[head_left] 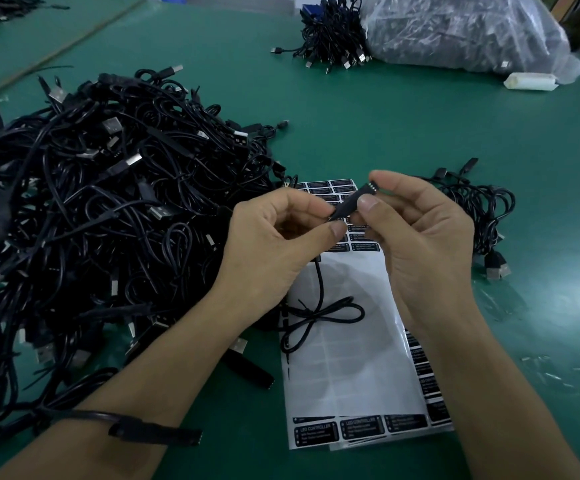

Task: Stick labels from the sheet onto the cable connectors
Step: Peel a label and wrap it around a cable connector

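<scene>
Both hands hold one black cable connector (351, 204) above the label sheet (347, 375). My left hand (274, 247) pinches its lower end between thumb and fingers. My right hand (420, 233) pinches its upper end, where small metal pins show. The connector's thin black cable (319, 313) hangs down and loops over the white, peeled middle of the sheet. Black labels remain at the sheet's top (330, 187), along its right edge and in a row at the bottom (361, 427). Whether a label is on the connector cannot be told.
A large heap of tangled black cables (101, 202) with USB plugs fills the left of the green table (385, 126). A smaller cable bunch (479, 209) lies right of my hands. At the back stand a bundled cable stack (330, 39) and a clear plastic bag (461, 29).
</scene>
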